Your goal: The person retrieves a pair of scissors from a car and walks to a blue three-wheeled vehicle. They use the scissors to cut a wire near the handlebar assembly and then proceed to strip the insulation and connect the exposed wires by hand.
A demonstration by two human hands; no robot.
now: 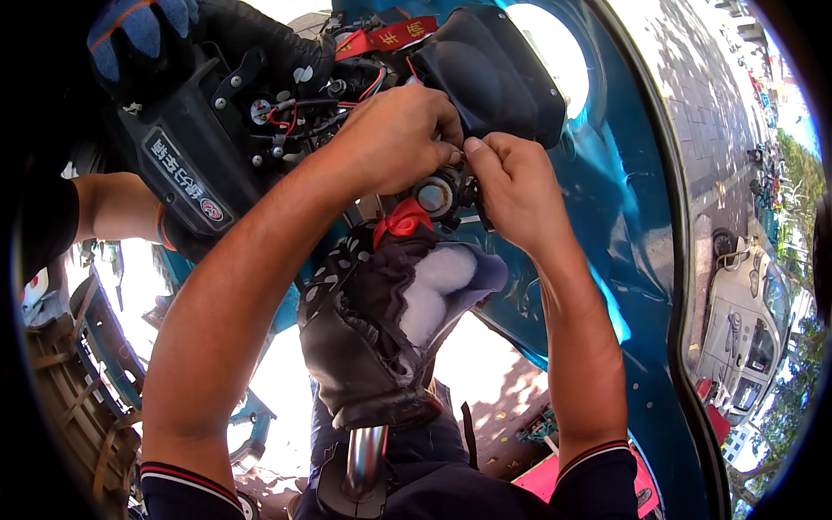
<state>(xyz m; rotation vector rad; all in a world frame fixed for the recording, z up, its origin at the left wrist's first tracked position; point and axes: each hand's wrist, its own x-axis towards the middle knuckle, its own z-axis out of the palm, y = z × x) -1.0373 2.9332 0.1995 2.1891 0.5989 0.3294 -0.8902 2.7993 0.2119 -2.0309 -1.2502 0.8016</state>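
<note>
Much of what the two hands work on is covered by the hands themselves. The left hand [394,130] lies over the middle of a scooter's handlebar housing [199,147], its fingers curled down and out of sight, so whether they pinch anything cannot be told. The right hand [511,186] meets it from the other side, thumb and forefinger pressed together at a small dark part just above a round switch [433,195]; the part itself is too small and shaded to make out. The opened housing holds a tangle of red and black wires [299,113] and a few screws, partly hidden behind the left wrist. A red ribbon [400,221] sits just below the switch, touching the top of a black handlebar muff [373,338], whose open mouth shows a white fleecy lining [438,290]; a chrome bar [364,455] comes out of its lower end and is cut off by the frame edge. At the upper left another person's blue-gloved hand [139,35] rests on the housing, and their bare forearm [117,208] runs off to the left. A teal body panel [624,225] curves behind the right arm, strongly bent by the lens. A parked vehicle [745,329] at the right rim is distorted and hard to read.
</note>
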